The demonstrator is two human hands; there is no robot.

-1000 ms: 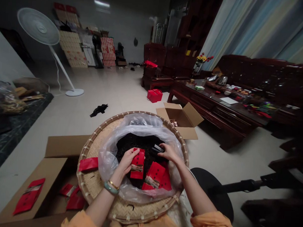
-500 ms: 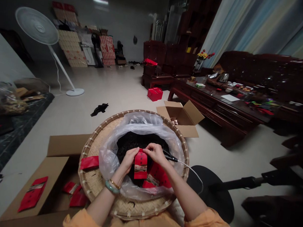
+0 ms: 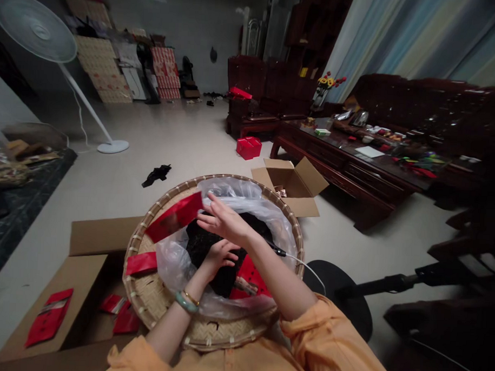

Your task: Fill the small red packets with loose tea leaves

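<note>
My right hand [image 3: 224, 218] reaches across with its fingers spread. Just left of its fingertips, a red packet [image 3: 175, 216] hangs tilted above the bamboo tray's rim, and I cannot tell whether it touches them. Below, my left hand [image 3: 219, 257] rests loosely over dark tea leaves [image 3: 199, 243], holding nothing. The leaves lie inside a clear plastic bag [image 3: 171, 264] on a round bamboo tray [image 3: 136, 246]. Another red packet [image 3: 141, 263] lies on the tray, and one more [image 3: 250, 275] sits in the bag. A black tool with a white cable [image 3: 275, 250] lies beyond my right forearm.
A low cardboard box [image 3: 87, 239] with red packets [image 3: 50, 316] stands left of the tray. A smaller open carton [image 3: 290, 184] stands beyond it. A round black seat [image 3: 336, 302] is at right, and a dark wooden table [image 3: 333, 150] stands further back.
My hands no longer pinch the red packet over the bag. A red packet now hangs up at the left, and my right hand has crossed above my left. The view has shifted slightly.
</note>
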